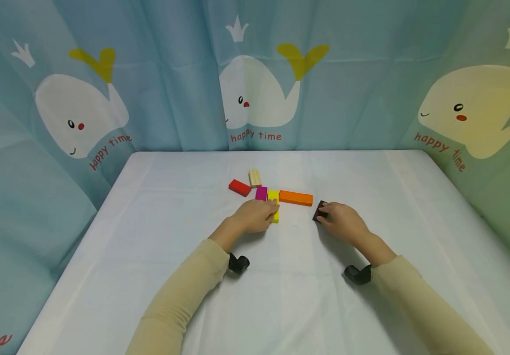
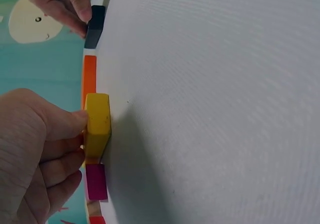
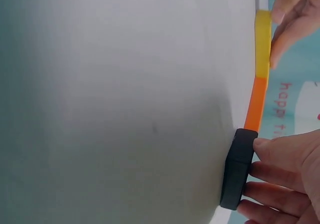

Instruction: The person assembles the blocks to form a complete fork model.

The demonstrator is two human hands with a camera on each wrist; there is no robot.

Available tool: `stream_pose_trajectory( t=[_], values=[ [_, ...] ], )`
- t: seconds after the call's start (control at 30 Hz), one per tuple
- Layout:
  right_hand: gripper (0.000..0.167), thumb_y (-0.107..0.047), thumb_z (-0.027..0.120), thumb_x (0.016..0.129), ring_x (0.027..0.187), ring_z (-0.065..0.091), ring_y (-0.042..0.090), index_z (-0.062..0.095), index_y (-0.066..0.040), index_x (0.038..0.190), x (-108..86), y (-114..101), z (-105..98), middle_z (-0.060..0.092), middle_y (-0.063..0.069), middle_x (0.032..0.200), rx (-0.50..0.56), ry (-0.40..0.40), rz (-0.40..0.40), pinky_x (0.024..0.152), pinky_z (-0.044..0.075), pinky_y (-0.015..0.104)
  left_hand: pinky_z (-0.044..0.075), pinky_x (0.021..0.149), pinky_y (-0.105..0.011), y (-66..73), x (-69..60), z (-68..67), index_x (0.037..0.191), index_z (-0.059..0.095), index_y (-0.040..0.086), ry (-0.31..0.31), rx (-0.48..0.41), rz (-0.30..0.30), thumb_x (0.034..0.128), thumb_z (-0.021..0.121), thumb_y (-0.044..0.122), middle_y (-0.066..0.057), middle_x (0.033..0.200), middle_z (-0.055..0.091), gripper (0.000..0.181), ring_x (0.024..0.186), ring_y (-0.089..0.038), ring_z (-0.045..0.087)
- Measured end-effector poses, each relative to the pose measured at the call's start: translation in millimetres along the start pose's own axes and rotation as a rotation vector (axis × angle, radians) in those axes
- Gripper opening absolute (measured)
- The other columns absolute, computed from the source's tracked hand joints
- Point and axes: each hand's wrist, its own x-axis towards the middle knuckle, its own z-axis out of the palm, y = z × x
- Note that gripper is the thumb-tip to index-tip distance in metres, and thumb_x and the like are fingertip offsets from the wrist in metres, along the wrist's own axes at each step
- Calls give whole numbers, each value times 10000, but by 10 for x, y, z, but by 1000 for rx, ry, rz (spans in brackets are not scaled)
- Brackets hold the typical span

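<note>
My left hand [image 1: 255, 215] grips a yellow block [image 1: 274, 195] from above, thumb and curled fingers at its upper side. The yellow block [image 2: 98, 119] lies lengthwise toward me, between a magenta block [image 1: 261, 193] and one end of a long orange block [image 1: 296, 198]. Off the orange block's right end, my right hand [image 1: 346, 222] holds a dark, nearly black block [image 1: 318, 212] with thumb and fingers. That dark block [image 3: 239, 169] sits at a slant, apart from the orange one in the head view. My palms hide part of the yellow and dark blocks.
A red block [image 1: 239, 188] and a pale wood block [image 1: 255, 178] lie behind the magenta one. White cloth covers the table [image 1: 281, 296]. A blue curtain [image 1: 170, 98] with whale prints stands along the back and sides. Black wrist mounts [image 1: 358, 274] hang under both sleeves.
</note>
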Motion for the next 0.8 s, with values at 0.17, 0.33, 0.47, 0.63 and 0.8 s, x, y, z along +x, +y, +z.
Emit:
stream_pose_trajectory(
  t=[0.17,0.33,0.47,0.63,0.8],
  values=[
    [293,-91,663,832,967,582,386,638,108,1046,-38,-79,26,615,261,1045,-4,23,-18,827,461,488,424,903,-244,2,-7,14,1374,443,112,2,4,-1,951,480,213,-10,1383,437,436,1065,-135,529],
    [296,-94,674,825,973,586,372,643,106,1041,-74,-165,64,621,246,1046,1,18,-52,838,462,477,442,790,-202,4,-18,25,1368,454,117,1,-6,-7,950,484,216,-10,1375,449,431,901,-116,534],
    [298,-97,678,823,988,582,368,644,103,1041,-90,-247,87,623,236,1051,2,17,-62,849,458,474,425,709,-181,7,-23,19,1365,460,123,9,-10,-11,953,482,223,-8,1376,447,424,832,-101,516],
    [298,-98,684,819,1002,579,360,647,97,1041,-113,-318,116,621,229,1064,-2,16,-54,852,458,469,402,656,-182,22,-38,15,1359,470,118,9,-19,-5,952,488,220,-14,1354,474,420,750,-112,481],
    [299,-95,692,811,1007,579,359,649,96,1036,-138,-365,152,622,226,1066,-3,35,-91,856,459,464,403,648,-187,34,-52,28,1357,471,117,14,-5,1,953,487,221,-15,1349,479,418,720,-115,468]
  ],
)
